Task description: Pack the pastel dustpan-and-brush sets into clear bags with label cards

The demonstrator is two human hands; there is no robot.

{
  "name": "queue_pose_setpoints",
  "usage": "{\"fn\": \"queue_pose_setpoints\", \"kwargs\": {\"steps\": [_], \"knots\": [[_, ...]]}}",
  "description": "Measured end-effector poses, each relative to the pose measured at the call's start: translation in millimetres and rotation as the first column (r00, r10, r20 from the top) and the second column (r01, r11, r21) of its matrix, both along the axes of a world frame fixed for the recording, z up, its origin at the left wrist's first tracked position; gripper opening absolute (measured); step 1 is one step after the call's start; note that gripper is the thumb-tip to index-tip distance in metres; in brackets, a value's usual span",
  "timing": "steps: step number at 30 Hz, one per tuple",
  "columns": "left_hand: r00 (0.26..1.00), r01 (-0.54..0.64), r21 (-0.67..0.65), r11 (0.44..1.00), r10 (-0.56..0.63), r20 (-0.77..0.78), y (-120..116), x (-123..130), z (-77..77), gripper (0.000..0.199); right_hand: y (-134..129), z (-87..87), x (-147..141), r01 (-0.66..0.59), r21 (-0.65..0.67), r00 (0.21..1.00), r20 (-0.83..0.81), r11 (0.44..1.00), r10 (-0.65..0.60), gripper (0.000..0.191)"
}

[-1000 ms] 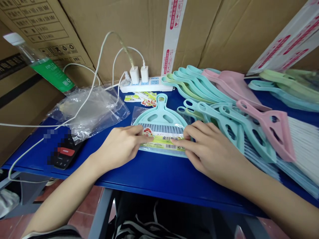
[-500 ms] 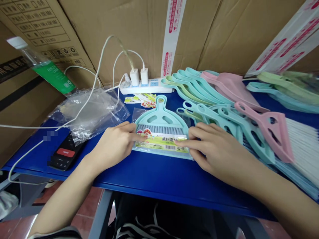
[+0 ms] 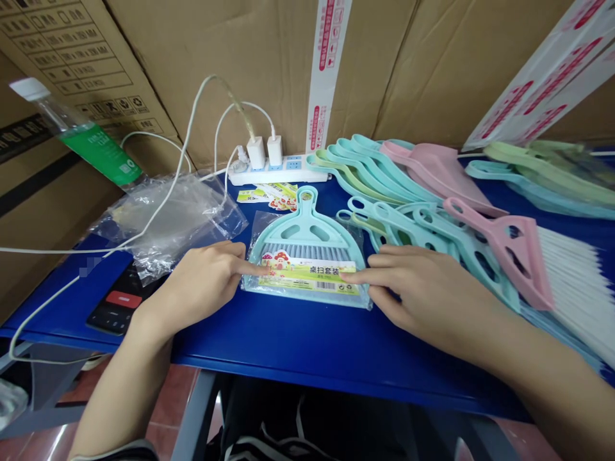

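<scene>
On our blue table (image 3: 269,349), the bagged dustpan set (image 3: 307,232) lies between our left hand (image 3: 209,278) and right hand (image 3: 423,285), both grasping nothing, index fingers (image 3: 371,276) resting on its label (image 3: 307,275); a phone (image 3: 115,304) leftward, a pink brush (image 3: 519,259) rightward.

We see a bagged turquoise dustpan (image 3: 307,298) lying flat, brush (image 3: 303,237) atop it, printed label (image 3: 307,274) near its lip.
</scene>
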State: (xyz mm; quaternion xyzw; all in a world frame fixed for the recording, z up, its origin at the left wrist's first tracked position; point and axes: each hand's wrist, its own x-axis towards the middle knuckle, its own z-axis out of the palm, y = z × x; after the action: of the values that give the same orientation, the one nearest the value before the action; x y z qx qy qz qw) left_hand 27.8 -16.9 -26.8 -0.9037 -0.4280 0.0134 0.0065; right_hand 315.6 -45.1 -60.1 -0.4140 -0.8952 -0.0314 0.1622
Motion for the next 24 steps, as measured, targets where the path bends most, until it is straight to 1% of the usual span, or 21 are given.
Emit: {"fn": "queue_pose_setpoints", "kwargs": {"steps": [7,10,16,21,24], "knots": [[1.000,-0.019,-0.017,1.000,0.019,-0.008,0.1,-7.1,2.9,0.060,-1.7,0.9,4.1,0.065,-0.049,0.997,0.036,0.997,-0.064,0.040],[1.000,-0.011,-0.024,1.000,0.010,-0.011,0.0,-9.5,3.3,0.060,-2.5,1.6,4.5,0.055,-0.041,0.998,0.033,0.998,-0.054,0.041],[0.999,-0.033,-0.033,0.999,0.032,-0.012,0.6,-10.2,2.8,0.060,-2.4,4.9,5.8,0.035,-0.011,0.999,0.013,0.999,-0.035,0.042],[0.998,-0.048,-0.046,0.998,0.046,-0.039,-0.3,-9.7,3.1,0.060,-1.7,2.5,5.3,0.021,0.009,0.999,0.029,1.000,-0.022,0.039],[0.998,-0.050,-0.056,0.997,0.047,-0.038,0.2,-10.2,2.5,0.060,-1.1,2.0,5.0,0.011,0.021,1.000,0.004,1.000,-0.011,0.040]]}}
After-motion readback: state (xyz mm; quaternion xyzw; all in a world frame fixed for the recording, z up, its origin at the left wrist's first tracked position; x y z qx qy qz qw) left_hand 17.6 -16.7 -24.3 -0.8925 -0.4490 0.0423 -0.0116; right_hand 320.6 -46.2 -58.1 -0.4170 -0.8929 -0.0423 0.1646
